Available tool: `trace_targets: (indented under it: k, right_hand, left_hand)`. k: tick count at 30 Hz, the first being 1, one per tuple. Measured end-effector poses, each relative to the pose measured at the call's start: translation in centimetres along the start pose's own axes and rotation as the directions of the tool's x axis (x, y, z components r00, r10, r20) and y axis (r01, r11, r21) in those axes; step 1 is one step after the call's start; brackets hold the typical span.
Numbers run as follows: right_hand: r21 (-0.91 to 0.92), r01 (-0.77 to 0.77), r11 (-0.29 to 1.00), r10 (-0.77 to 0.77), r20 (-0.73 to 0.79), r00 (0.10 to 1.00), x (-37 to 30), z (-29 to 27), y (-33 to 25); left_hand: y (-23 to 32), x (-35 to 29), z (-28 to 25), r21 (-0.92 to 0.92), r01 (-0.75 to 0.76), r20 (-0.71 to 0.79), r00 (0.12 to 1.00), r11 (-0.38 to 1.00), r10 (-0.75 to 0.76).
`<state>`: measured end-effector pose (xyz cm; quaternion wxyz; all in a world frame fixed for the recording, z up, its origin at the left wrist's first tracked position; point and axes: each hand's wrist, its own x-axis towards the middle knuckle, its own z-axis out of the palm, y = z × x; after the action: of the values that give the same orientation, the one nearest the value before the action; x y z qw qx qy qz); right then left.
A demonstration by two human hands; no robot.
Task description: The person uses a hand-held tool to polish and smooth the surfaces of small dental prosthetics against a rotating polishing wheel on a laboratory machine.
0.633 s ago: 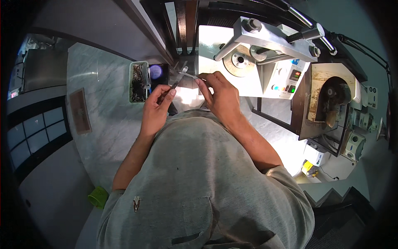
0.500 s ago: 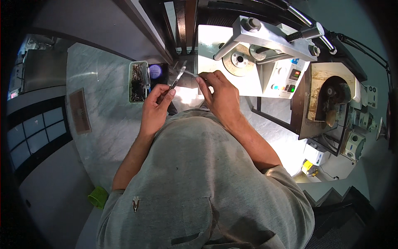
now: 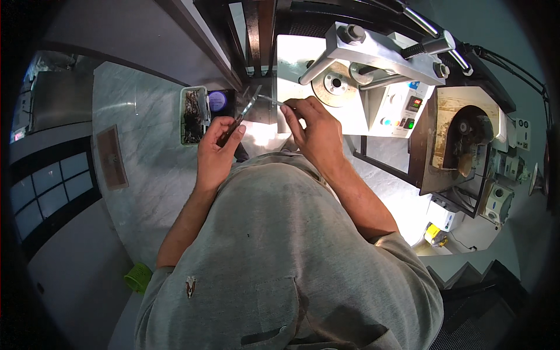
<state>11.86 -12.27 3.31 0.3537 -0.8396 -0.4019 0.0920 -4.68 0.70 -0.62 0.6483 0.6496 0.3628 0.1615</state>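
My left hand (image 3: 216, 154) is closed round the brown handle of a slim tool with a narrow silver blade (image 3: 249, 107), which points up and away from me. My right hand (image 3: 318, 133) pinches a thin pale rod (image 3: 269, 100) between thumb and fingers. The rod's far end meets or crosses the blade near its tip; I cannot tell whether they touch. What kind of rod it is stays too small to make out. Both hands are in front of my shirt, left of a white machine (image 3: 291, 58).
The machine carries a round metal disc (image 3: 336, 85), a heavy steel clamp bar (image 3: 379, 52) and a lit control panel (image 3: 402, 108). On the left are a tray of dark pieces (image 3: 184, 116) and a purple-lidded tub (image 3: 217, 101). A grinding wheel (image 3: 466, 128) stands at right.
My right hand has shifted slightly right with the rod. The left hand has turned the tool a little, so more of its brown handle shows.
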Motion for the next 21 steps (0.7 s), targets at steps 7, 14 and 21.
trace_targets:
  k: [7,14,21]
  right_hand:
    - [0.044,-0.007,0.999,0.008,-0.016,1.0,0.3,0.3,0.7]
    - [0.046,0.013,0.999,-0.015,0.046,0.999,0.4,-0.1,0.6]
    - [0.165,-0.019,0.986,0.001,0.107,0.994,0.3,-0.7,0.2]
  left_hand:
    - [-0.1,0.1,-0.1,-0.011,-0.039,-0.017,0.999,0.999,0.038]
    - [0.1,-0.1,0.0,0.031,-0.057,-0.039,0.998,0.998,0.059]
    - [0.5,-0.2,0.0,0.005,-0.068,-0.013,0.998,0.998,0.068]
